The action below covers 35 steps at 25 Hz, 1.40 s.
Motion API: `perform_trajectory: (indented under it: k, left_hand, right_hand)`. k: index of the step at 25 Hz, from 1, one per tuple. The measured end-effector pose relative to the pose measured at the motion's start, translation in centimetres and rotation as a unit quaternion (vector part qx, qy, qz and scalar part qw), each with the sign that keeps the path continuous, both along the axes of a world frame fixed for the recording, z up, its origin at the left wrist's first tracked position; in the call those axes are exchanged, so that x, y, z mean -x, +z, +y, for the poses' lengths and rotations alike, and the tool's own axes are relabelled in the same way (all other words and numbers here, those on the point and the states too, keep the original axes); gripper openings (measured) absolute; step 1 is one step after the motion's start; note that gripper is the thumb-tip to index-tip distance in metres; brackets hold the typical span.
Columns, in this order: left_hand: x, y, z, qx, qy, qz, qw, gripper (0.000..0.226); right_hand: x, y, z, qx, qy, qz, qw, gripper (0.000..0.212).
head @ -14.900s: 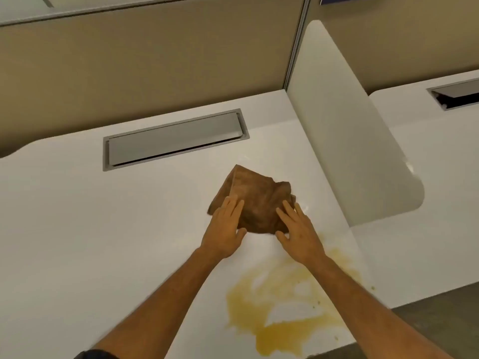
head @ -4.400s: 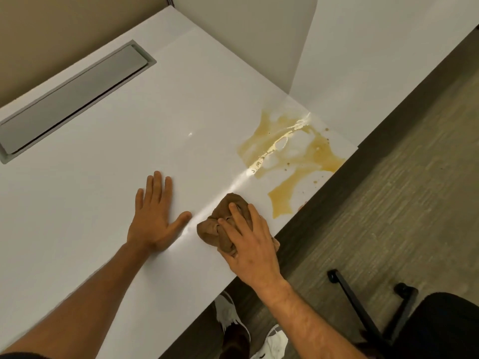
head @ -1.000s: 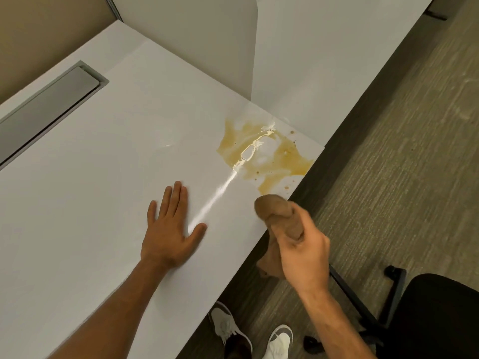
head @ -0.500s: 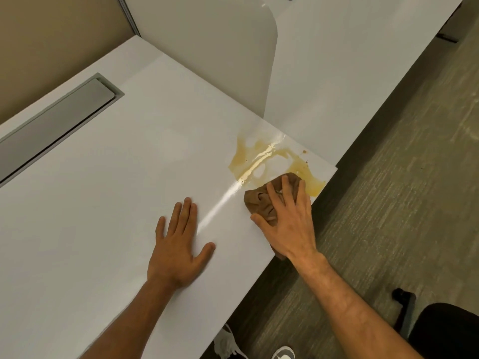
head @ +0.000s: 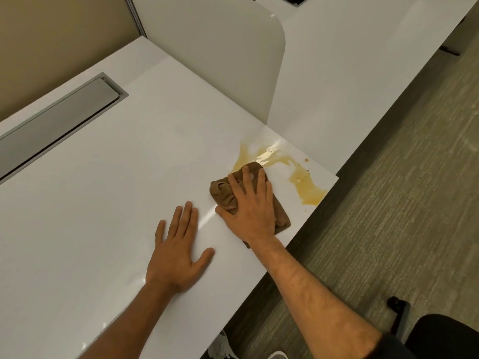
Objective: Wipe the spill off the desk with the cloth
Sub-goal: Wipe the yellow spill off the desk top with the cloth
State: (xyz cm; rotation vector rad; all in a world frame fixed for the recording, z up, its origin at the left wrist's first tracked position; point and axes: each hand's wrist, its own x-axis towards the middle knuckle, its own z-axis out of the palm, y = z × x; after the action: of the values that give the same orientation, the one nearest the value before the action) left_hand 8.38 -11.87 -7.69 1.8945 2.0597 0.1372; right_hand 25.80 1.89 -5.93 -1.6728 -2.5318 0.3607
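Observation:
A crumpled brown cloth point(head: 220, 194) lies on the white desk point(head: 103, 193) near its right front edge. My right hand point(head: 250, 206) presses flat on top of the cloth, fingers spread over it. A yellow-brown spill point(head: 303, 183) spreads on the desk's right corner, just beyond and right of the cloth; the cloth's far end touches the spill's left part. My left hand point(head: 178, 255) rests palm down on the bare desk, fingers apart, a little left of the cloth.
A grey cable flap point(head: 57, 120) is set into the desk at the back left. A white divider panel point(head: 220, 53) stands behind the spill, with a second desk point(head: 350, 60) beyond it. Carpet floor point(head: 401, 203) and a black chair point(head: 445, 335) lie to the right.
My right hand brought the cloth from off the desk edge onto the desk and slid it through the spill's near part, which now looks wiped. My left hand stayed flat.

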Motion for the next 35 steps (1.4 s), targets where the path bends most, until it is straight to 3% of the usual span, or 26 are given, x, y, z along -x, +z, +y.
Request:
perform_trajectory:
  k: [9, 14, 18, 22, 30, 35]
  left_hand:
    - [-0.4, 0.4, -0.1, -0.003, -0.002, 0.015, 1.000, 0.089]
    - [-0.3, 0.5, 0.0, 0.003, -0.006, 0.024, 1.000, 0.091]
    - [-0.3, 0.5, 0.0, 0.008, 0.000, 0.017, 1.000, 0.093]
    - [-0.1, 0.2, -0.1, 0.008, 0.004, 0.016, 1.000, 0.092]
    - [-0.1, -0.1, 0.1, 0.000, -0.001, 0.021, 1.000, 0.093]
    - [-0.2, -0.2, 0.1, 0.005, 0.007, 0.013, 1.000, 0.093]
  right_hand:
    - [-2.6, -1.4, -7.4, -0.015, 0.093, 0.057, 0.994, 0.068]
    - [-6.8, -1.6, -8.2, -0.018, -0.003, 0.016, 1.000, 0.070]
    - [-5.8, -1.0, -5.7, -0.010, -0.094, -0.022, 0.995, 0.075]
    - [-3.2, -0.8, -1.5, -0.005, -0.118, -0.032, 0.993, 0.075]
    - [1.2, -0.6, 4.8, -0.017, -0.056, 0.002, 0.998, 0.066]
    - [4.6, 0.4, 8.0, 0.026, 0.004, 0.086, 0.996, 0.060]
